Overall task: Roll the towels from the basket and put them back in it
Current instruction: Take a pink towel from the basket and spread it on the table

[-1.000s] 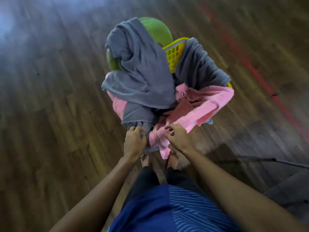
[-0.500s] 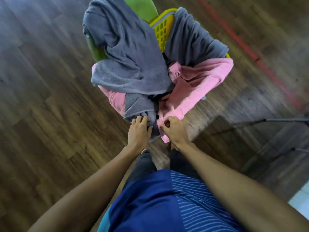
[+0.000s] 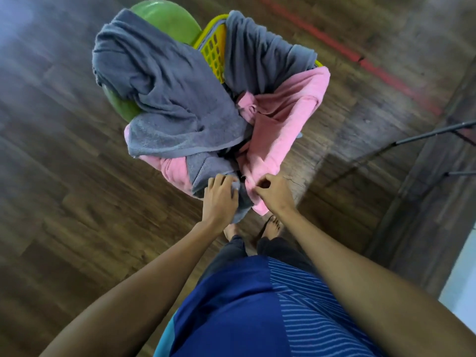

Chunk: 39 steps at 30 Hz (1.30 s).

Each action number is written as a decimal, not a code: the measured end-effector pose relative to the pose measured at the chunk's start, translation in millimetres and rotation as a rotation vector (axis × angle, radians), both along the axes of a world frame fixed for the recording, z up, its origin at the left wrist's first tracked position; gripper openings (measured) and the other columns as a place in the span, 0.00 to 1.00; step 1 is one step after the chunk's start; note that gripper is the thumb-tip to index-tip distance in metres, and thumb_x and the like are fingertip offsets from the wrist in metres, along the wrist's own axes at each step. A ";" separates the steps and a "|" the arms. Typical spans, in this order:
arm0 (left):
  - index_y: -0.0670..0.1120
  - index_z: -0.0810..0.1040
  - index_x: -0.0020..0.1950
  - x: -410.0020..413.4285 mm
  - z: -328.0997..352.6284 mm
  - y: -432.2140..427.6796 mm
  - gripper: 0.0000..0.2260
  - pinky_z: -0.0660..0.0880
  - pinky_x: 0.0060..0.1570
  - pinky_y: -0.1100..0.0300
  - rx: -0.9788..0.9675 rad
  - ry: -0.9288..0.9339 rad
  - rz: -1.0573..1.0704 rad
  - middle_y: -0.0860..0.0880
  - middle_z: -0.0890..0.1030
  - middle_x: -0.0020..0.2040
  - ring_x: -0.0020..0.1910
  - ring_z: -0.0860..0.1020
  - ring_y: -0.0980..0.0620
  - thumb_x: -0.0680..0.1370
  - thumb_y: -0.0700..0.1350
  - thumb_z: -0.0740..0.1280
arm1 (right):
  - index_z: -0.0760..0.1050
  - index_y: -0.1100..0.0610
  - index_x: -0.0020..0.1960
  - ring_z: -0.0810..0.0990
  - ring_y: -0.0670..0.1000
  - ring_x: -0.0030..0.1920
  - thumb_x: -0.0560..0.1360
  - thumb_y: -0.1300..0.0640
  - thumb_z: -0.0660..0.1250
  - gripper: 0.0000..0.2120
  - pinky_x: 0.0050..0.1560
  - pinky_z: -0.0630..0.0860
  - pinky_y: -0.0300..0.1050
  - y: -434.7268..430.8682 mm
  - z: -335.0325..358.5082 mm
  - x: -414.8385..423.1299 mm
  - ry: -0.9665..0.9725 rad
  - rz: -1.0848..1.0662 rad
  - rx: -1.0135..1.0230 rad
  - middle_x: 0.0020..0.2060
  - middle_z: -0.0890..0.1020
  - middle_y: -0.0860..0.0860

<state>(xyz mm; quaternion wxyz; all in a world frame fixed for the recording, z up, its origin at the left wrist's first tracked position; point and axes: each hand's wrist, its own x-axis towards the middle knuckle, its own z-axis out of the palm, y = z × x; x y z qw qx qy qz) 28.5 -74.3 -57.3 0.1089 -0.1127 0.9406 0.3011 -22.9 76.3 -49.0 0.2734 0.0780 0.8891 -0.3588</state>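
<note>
An indoor room, domestic-looking — wood-plank floor (image 3: 64,202), yellow basket (image 3: 215,51) heaped with towels (image 3: 180,99) beside a green seat (image 3: 167,19), bare feet (image 3: 273,225) — red floor line (image 3: 322,34), thin stand legs (image 3: 425,134) at right.

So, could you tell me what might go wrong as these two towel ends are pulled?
1. The left hand grips a grey towel and the right hand pinches a pink towel. A larger grey towel lies partly over them, so pulling may drag it to the floor.
2. The basket seems to sit on a green stool; a hard tug might tip it.
3. Both held towels hang near the bare feet, a possible trip.
</note>
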 end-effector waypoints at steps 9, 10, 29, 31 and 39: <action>0.49 0.79 0.63 -49.9 8.6 24.4 0.18 0.62 0.63 0.65 0.171 0.070 -0.232 0.51 0.78 0.62 0.62 0.72 0.50 0.76 0.36 0.66 | 0.79 0.58 0.44 0.81 0.49 0.34 0.67 0.43 0.73 0.18 0.37 0.77 0.43 46.0 56.4 -14.7 0.004 -0.087 -0.413 0.37 0.83 0.55; 0.49 0.80 0.61 -55.9 11.5 27.7 0.17 0.63 0.63 0.65 0.181 0.083 -0.252 0.51 0.79 0.60 0.61 0.73 0.50 0.75 0.36 0.67 | 0.79 0.56 0.45 0.82 0.51 0.36 0.67 0.43 0.73 0.17 0.39 0.78 0.44 51.5 60.7 -17.7 0.018 -0.066 -0.413 0.37 0.84 0.54; 0.43 0.82 0.44 -155.9 102.3 66.8 0.02 0.67 0.40 0.74 0.402 0.160 -0.418 0.60 0.78 0.36 0.36 0.75 0.69 0.75 0.37 0.70 | 0.79 0.52 0.48 0.79 0.49 0.43 0.76 0.53 0.70 0.04 0.46 0.79 0.49 95.1 77.0 -64.8 0.174 -0.024 -0.213 0.42 0.81 0.48; 0.44 0.82 0.44 -163.7 109.2 71.5 0.03 0.69 0.40 0.69 0.419 0.135 -0.438 0.59 0.78 0.35 0.34 0.75 0.68 0.75 0.37 0.70 | 0.79 0.56 0.47 0.80 0.54 0.44 0.76 0.53 0.70 0.06 0.50 0.78 0.55 95.9 82.2 -69.6 0.165 -0.055 -0.319 0.42 0.82 0.53; 0.42 0.79 0.39 -170.3 115.0 58.7 0.07 0.67 0.35 0.60 0.409 -0.005 -0.575 0.55 0.75 0.32 0.32 0.69 0.62 0.73 0.44 0.73 | 0.76 0.54 0.41 0.73 0.44 0.38 0.78 0.56 0.67 0.07 0.41 0.70 0.39 108.4 119.7 -82.0 0.370 -0.123 -0.490 0.35 0.77 0.46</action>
